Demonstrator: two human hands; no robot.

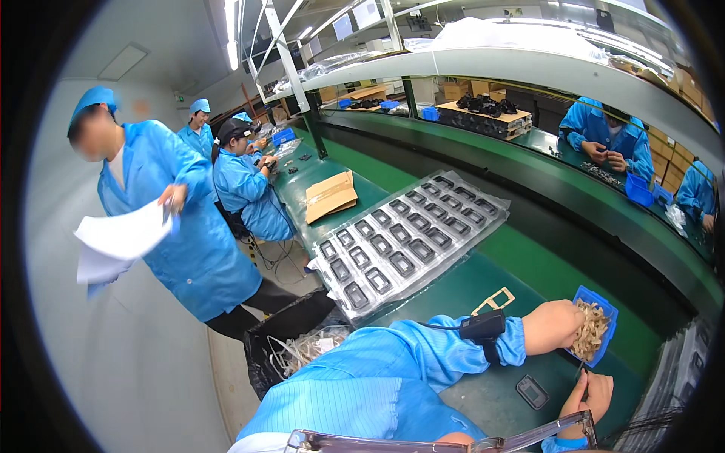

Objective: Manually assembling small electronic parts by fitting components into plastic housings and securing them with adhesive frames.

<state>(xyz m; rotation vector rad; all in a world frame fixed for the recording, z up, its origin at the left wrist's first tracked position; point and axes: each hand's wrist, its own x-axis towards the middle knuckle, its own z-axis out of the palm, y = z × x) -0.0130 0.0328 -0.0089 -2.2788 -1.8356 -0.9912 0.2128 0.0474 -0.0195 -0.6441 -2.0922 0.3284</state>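
My left hand (pixel 555 326) reaches across to a blue plastic bin (pixel 610 347) filled with small beige pieces (pixel 589 332). Its fingers are curled in at the bin's left side, and their tips are partly hidden, so what they grip is unclear. Below the bin, my right hand (pixel 596 398) pinches a thin dark tool (pixel 580 371) that points up toward the bin; its kind is too small to tell. A dark rectangular housing with a window (pixel 532 392) lies flat on the green bench between my forearms. Beyond my left forearm is a beige cut-out frame (pixel 495 301).
A clear tray (pixel 355 311) holds rows of black frames, with cardboard (pixel 331 196) behind it. A black bag of scraps (pixel 264 332) stands beside the bench. Stacked trays (pixel 672 377) are at right. A person with papers (pixel 162 196) stands left; others sit along the line.
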